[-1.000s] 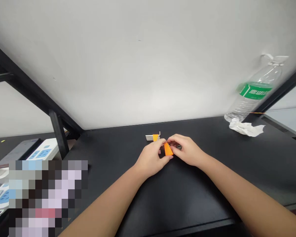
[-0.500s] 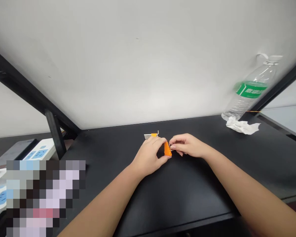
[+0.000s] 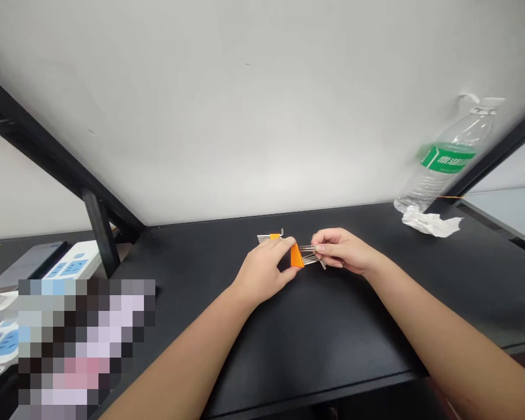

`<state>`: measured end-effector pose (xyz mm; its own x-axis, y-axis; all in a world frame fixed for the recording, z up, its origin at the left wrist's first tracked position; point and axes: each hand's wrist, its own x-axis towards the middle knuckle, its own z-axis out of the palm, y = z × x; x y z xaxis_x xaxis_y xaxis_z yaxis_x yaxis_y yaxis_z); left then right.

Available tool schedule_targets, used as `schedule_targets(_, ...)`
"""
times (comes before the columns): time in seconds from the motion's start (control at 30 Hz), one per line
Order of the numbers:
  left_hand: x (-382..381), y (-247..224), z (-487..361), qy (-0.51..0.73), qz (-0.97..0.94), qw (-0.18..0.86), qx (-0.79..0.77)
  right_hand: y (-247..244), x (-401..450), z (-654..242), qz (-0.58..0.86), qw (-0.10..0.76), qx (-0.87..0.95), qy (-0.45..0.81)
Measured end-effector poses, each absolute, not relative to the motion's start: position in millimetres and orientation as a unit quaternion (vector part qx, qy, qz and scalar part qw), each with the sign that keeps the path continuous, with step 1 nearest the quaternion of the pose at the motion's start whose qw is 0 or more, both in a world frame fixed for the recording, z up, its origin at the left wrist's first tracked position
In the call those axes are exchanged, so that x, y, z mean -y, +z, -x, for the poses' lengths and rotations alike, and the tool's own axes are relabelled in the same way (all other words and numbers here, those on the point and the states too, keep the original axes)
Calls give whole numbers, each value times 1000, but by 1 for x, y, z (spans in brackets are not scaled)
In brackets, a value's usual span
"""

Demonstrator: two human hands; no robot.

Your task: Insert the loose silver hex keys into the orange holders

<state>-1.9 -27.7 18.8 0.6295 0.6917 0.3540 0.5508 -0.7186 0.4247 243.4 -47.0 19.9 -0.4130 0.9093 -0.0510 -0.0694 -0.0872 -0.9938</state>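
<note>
My left hand (image 3: 265,269) is closed around an orange hex key holder (image 3: 296,256), thumb below and fingers above. Silver hex keys (image 3: 310,258) stick out from the holder's right side, and a short bent end shows at the lower right. My right hand (image 3: 342,251) pinches the ends of the upper keys between thumb and fingers; its fingertips hide how many it grips. Just behind my left hand lies a second hex key set (image 3: 275,236) with an orange holder, partly covered by my fingers.
A clear plastic bottle (image 3: 448,157) with a green label leans against the wall at the right, a crumpled white tissue (image 3: 431,223) at its foot. White power strips (image 3: 76,265) lie at the left beyond a black frame post (image 3: 100,233). The black tabletop (image 3: 315,338) ends at a front edge.
My right hand has moved a little to the right, away from the orange holder. Lengths of silver hex keys now show between the holder and my fingers. My left hand keeps its grip.
</note>
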Motion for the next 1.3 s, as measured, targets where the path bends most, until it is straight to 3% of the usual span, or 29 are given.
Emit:
schedule_targets(0.3, 34, 21, 2, 256, -889, 129, -358, 20, 48, -248, 354, 371, 550, 659)
schedule_targets(0.57, 30, 11, 4, 276, -900, 133, -311, 17, 47, -252, 337, 412, 516, 672)
schedule_targets(0.7, 24, 12, 7, 246, -896, 121, -349, 19, 43, -263, 375, 484, 462, 642)
schedule_targets(0.87, 23, 11, 6, 226, -877, 125, -405, 13, 35, -253, 463, 465, 425, 623)
schedule_targets(1.0, 23, 9, 4, 226, -872, 130, -414, 5, 32, -243, 579, 437, 445, 525)
schedule_targets(1.1, 22, 9, 4, 240, -860, 138, -428, 3, 31, -243, 662, 362, 523, 395)
schedule_targets(1.3, 22, 9, 5, 239, -860, 142, -427, 6, 37, -248, 681, 218, 680, 162)
